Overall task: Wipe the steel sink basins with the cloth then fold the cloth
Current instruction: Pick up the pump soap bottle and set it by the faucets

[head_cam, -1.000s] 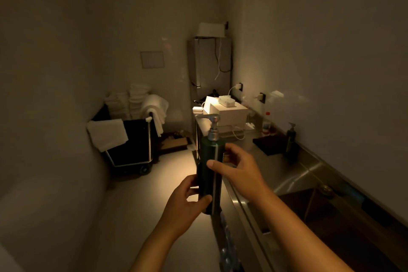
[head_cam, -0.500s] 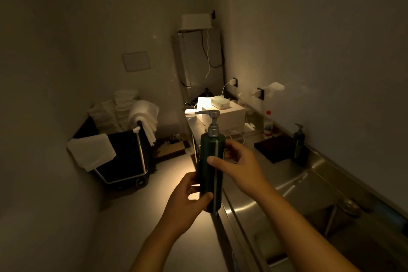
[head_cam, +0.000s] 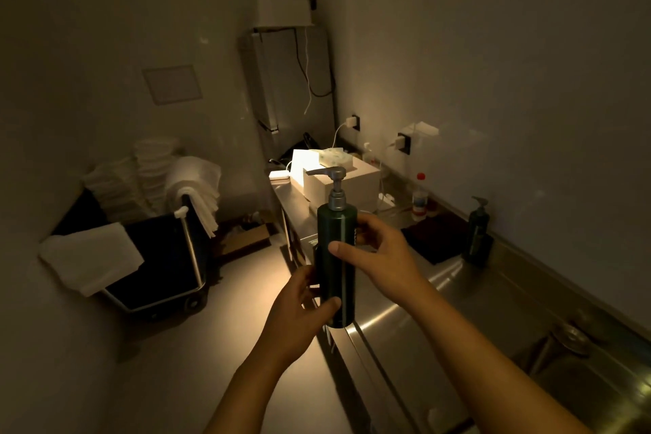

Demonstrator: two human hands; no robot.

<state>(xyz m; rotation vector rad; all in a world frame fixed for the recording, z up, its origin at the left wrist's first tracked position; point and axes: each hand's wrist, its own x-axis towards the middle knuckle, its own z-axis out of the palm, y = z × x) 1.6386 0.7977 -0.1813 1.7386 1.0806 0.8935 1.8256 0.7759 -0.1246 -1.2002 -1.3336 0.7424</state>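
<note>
1. Centre frame, head view: both hands are up on a dark green pump bottle, held upright over the front edge of the steel counter.
2. Left hand wraps the bottle's lower end, thumb curled across the front.
3. Right hand clasps the middle, thumb across the front, fingers round the back.
4. Lower right: only a corner of a steel sink basin shows, dim.
5. Right of centre, a dark cloth lies flat on the counter, beside a second pump bottle by the wall.
6. Left side: a black cart draped with white towels.
7. Behind the bottle, a white box.
</note>
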